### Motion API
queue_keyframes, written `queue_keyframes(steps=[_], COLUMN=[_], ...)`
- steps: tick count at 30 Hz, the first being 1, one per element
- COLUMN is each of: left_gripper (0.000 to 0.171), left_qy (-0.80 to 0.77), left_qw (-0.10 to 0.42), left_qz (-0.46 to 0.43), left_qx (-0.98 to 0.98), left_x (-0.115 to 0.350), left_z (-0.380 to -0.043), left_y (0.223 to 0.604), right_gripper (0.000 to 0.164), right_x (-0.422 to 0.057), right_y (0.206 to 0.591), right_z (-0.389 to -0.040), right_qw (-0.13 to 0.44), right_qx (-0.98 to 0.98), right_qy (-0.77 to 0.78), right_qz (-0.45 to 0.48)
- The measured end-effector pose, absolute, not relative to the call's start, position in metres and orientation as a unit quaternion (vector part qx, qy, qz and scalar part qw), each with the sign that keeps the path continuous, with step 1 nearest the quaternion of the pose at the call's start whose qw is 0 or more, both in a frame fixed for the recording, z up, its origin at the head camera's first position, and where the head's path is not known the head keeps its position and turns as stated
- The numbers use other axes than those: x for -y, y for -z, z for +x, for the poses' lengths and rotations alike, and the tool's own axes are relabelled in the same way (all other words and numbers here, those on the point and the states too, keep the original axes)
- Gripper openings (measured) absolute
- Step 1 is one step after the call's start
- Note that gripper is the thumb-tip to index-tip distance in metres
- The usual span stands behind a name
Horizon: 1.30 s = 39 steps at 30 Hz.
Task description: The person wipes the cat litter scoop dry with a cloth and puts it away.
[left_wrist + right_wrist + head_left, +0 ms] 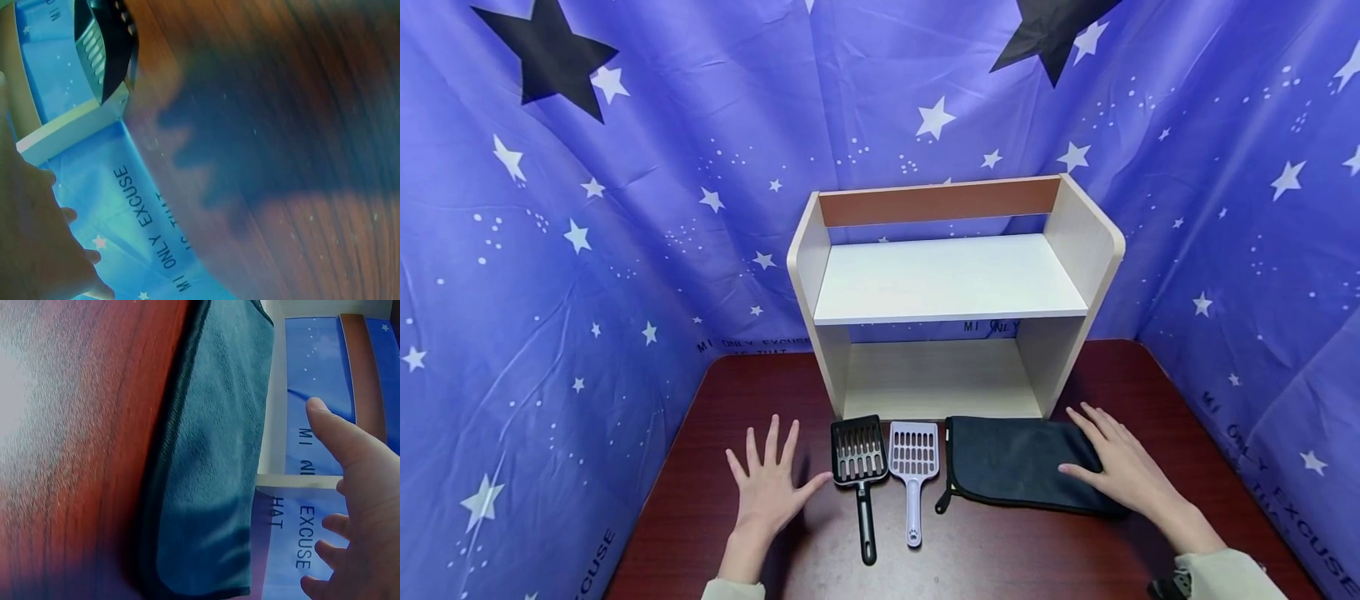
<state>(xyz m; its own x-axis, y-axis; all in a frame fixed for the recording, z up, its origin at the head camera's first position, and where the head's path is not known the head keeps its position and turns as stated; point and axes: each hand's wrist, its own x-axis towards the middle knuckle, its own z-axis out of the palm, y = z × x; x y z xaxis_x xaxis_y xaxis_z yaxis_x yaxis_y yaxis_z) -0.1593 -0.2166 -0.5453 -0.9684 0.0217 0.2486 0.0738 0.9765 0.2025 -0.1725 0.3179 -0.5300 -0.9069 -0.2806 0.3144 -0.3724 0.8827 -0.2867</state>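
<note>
Black scoop (861,477), just one, lies on the worktop (677,500) in front of the shelf unit (951,279), its handle pointing toward the person. One lilac scoop (913,482) lies just to its right, turned the same way, which makes two slotted scoops in all. One dark cloth (1022,461) lies flat to the right of them, with a single small tab at its lower left corner. The shelf unit, also one, has two side panels, two levels and one brown strip across the top at the back. Behind it hangs a blue curtain (625,250) printed with stars, two of them large and black.

Both hands are held out palm down. The left hand (766,487) is raised above the worktop left of the black scoop, fingers spread wide and holding nothing, the thumb stretched toward the scoop's head. The right hand (1123,467) is over the right end of the cloth, raised clear of it, its fingers loosely extended and holding nothing. Two pale sleeves show at the wrists.
</note>
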Motion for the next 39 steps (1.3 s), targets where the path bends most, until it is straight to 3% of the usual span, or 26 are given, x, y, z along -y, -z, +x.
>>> queue_keyframes(steps=[21,31,39], left_gripper=[0.102,0.101,0.102], left_qy=[0.1,0.105,0.119], left_qw=[0.157,0.121,0.124], left_qz=[-0.07,-0.074,-0.089], left_qx=[0.98,0.984,0.981], left_x=[0.175,0.154,0.141], left_z=[-0.146,-0.138,-0.13], left_y=[0.557,0.558,0.559], right_gripper=[0.085,0.083,0.082], right_x=[-0.295,-0.288,-0.281], right_y=[0.548,0.555,0.562], right_z=[-0.174,-0.18,-0.185], right_qw=[0.118,0.11,0.076], right_qx=[0.963,0.962,0.969], right_qy=[-0.164,-0.171,-0.17], right_qz=[0.178,0.18,0.164])
